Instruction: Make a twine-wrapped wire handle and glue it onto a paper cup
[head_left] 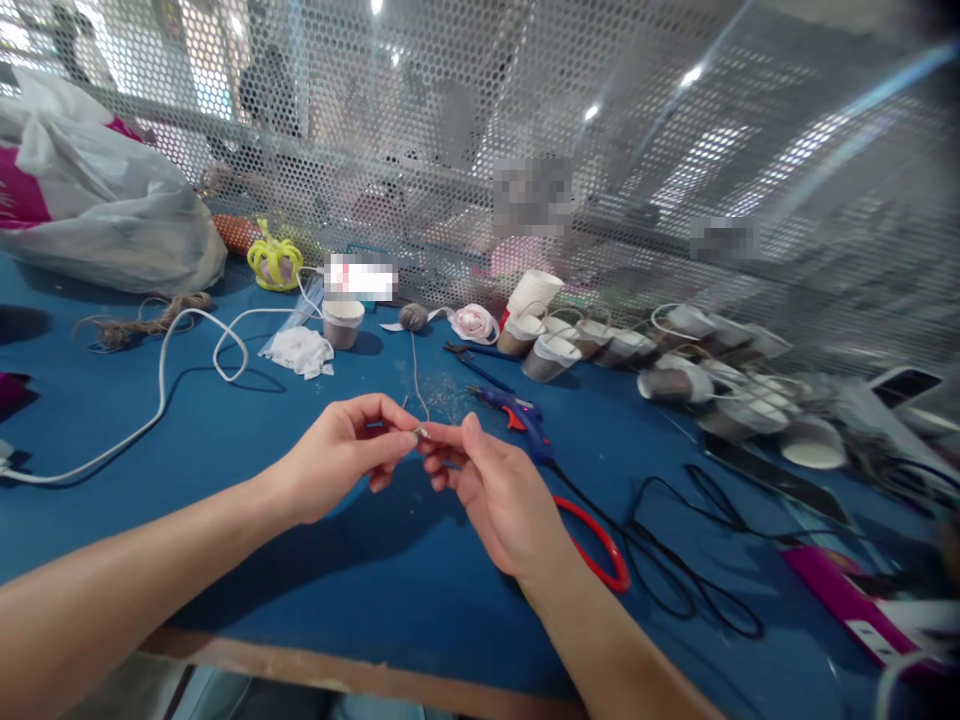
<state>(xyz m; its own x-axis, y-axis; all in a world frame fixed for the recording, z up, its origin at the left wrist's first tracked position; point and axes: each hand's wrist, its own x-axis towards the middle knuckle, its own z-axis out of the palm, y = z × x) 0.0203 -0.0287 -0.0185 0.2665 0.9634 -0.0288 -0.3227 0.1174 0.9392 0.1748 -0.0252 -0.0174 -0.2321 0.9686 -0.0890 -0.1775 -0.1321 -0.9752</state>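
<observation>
Above the blue table, my left hand (345,445) pinches the end of a thin grey twine (416,372) between thumb and index finger. Close against it is my right hand (495,480), its index fingertip touching the same small bit of twine. The right thumb lies along the index finger, and the other fingers curl below. From the hands, the twine runs back to a small grey ball of twine (413,317). What exactly sits between the fingertips is too small to make out. Just right of the hands lies a blue glue gun (529,415) with a red trigger.
Pliers (480,352), a pink ribbon roll (474,323) and grouped paper cups (551,357) lie behind. A single cup (343,325), white scraps (300,352) and a white cable (161,385) are left. Black cord (675,585) and a red ring handle (600,550) lie right.
</observation>
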